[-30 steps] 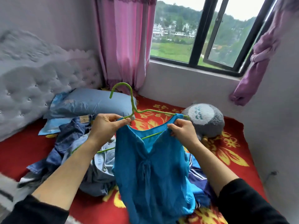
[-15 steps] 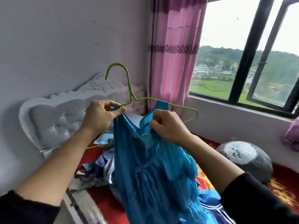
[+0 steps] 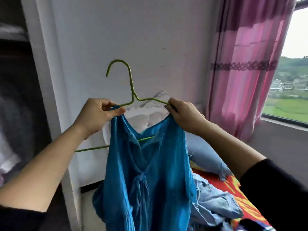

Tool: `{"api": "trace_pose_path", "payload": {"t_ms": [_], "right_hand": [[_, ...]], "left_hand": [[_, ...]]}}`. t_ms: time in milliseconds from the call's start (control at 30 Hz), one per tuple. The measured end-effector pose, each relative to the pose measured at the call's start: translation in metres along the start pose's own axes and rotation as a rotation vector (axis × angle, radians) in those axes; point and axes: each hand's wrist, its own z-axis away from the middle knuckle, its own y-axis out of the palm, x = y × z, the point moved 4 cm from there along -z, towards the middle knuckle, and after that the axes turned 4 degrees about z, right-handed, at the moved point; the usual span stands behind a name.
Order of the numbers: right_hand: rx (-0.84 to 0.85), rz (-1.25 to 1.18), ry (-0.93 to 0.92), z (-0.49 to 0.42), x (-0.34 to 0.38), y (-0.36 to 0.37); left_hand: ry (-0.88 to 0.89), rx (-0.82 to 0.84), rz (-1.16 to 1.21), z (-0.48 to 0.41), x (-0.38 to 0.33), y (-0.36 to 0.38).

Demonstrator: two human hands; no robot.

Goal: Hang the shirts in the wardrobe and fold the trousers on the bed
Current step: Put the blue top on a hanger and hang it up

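Blue shirt [image 3: 150, 172] held mid-air on green hanger [image 3: 132, 90], before the wall [image 3: 150, 39]. Left hand [image 3: 98, 114] pinches strap and wire; right hand [image 3: 185, 117] grips other shoulder. Dark wardrobe [image 3: 18, 105] opening left; pillow [image 3: 205, 157], denim heap [image 3: 216, 204] on bed [image 3: 236, 187] right.

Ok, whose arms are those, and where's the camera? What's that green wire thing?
There is no robot here. The camera sits on a person's head, so you see what they see: their own two arms reaching forward. The left hand pinches a shoulder of a blue shirt; the right hand grips the green hanger at the other shoulder. Below right is a bed with a pillow and pale jeans. The dark opening at the left looks like the wardrobe.
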Motion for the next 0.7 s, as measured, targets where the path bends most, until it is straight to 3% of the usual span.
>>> {"api": "trace_pose_path", "payload": {"t_ms": [200,467,700], "right_hand": [[-0.080,-0.135,0.003,-0.058,0.069,0.045],[-0.064,-0.274,-0.096,-0.117,0.152,0.120],[-0.012,-0.236,-0.139,-0.168,0.213,0.159]], "left_hand": [[-0.045,-0.001,-0.289,0.005,0.056,-0.136],[0.006,-0.266,-0.228,0.012,0.102,-0.255],[-0.058,-0.343,-0.245,0.005,0.138,-0.326]]}}
